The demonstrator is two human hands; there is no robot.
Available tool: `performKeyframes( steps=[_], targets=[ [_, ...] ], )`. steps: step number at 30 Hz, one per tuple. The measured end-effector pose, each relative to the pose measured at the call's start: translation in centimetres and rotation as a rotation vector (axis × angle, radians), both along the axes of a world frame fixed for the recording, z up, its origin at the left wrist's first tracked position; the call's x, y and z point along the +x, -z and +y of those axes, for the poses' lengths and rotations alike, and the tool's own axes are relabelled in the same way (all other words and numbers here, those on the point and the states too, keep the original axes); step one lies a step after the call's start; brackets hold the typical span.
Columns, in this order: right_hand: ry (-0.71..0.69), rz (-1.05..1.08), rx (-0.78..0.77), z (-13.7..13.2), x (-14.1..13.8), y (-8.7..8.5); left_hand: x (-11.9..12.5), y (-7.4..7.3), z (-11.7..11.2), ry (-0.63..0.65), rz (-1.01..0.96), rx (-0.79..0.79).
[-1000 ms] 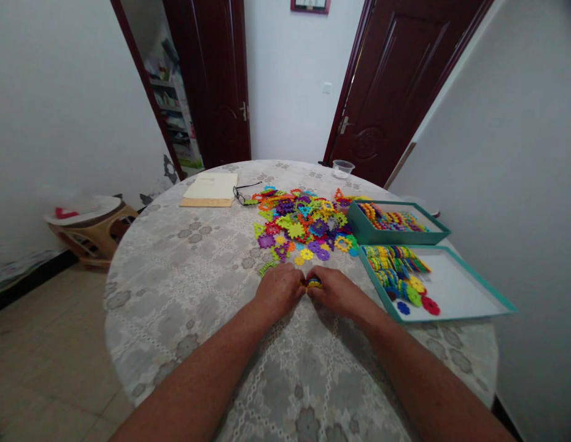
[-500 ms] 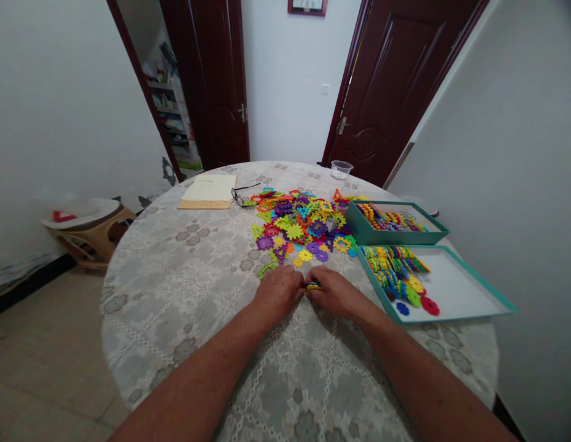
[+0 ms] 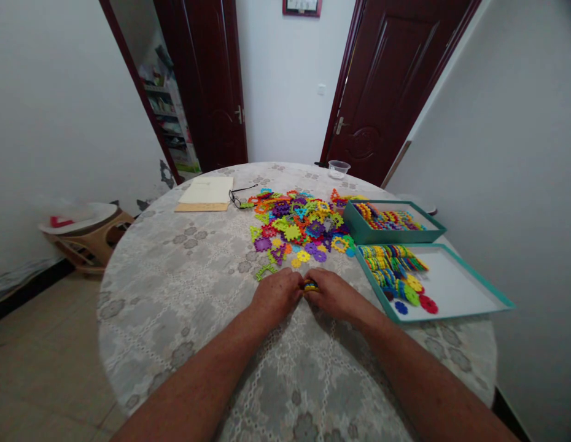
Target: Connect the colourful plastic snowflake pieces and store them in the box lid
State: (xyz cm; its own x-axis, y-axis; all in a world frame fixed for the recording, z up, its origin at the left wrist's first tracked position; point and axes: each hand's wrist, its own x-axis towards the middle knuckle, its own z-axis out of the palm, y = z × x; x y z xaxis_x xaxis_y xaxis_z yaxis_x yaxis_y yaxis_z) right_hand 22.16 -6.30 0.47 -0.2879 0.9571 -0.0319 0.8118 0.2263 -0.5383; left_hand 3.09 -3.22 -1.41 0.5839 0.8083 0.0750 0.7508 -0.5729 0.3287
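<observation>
I have a small stack [image 3: 310,285] of toothed discs, yellow and blue showing at its edge, between the two hands just above or on the tabletop [image 3: 166,276]; I cannot tell which. The right hand [image 3: 330,288] pinches the stack from its side. The left hand [image 3: 279,290] meets it there with fingers curled inward, but I cannot tell from my view whether they grip it too. Just beyond the hands I see a loose pile [image 3: 292,232] of bright gears and open shapes. To the right, a shallow tray [image 3: 455,282] carries leaning rows of discs, with a few lying flat near its front edge. Behind it, touching or nearly so, a deeper green box [image 3: 396,236] holds more rows. Farther out I make out glasses [image 3: 234,199] beside a notebook [image 3: 207,190], and a clear cup [image 3: 338,170] near the far edge.
</observation>
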Motion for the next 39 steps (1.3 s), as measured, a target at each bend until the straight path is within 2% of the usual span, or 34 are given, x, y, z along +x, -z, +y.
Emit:
performKeyframes(
  steps=[5, 10, 16, 19, 23, 26, 30, 34, 39],
  targets=[
    [0.025, 0.004, 0.034, -0.1, 0.0, 0.0, 0.0, 0.0, 0.1, 0.007, -0.065, -0.034],
    [0.019, 0.119, 0.003, -0.1, 0.0, -0.3, -0.1, 0.1, 0.1, 0.024, -0.219, -0.053],
    [0.083, 0.287, 0.051, 0.2, 0.2, -1.2, -0.2, -0.5, 0.3, -0.077, -0.379, -0.097],
    [0.101, 0.321, 0.046, 0.4, 0.2, -1.0, -0.1, -0.3, 0.5, -0.129, -0.492, -0.226],
    [0.141, 0.347, 0.044, 0.5, -0.2, -0.4, 0.1, 0.2, 0.9, -0.098, -0.74, -0.538],
    [0.175, 0.357, 0.072, 0.6, -0.4, -0.1, 0.2, 0.4, 1.1, -0.092, -0.816, -0.611],
    [0.249, 0.376, 0.077, 0.9, -0.3, -0.2, 0.2, 0.5, 1.2, -0.11, -0.824, -0.59],
    [0.334, 0.463, -0.013, 0.9, -0.5, -0.7, 0.1, 0.2, 1.0, -0.183, -0.804, -0.551],
    [0.36, 0.542, -0.063, 0.7, -0.9, -1.2, -0.1, -0.8, 0.5, -0.245, -0.544, -0.172]
  ],
)
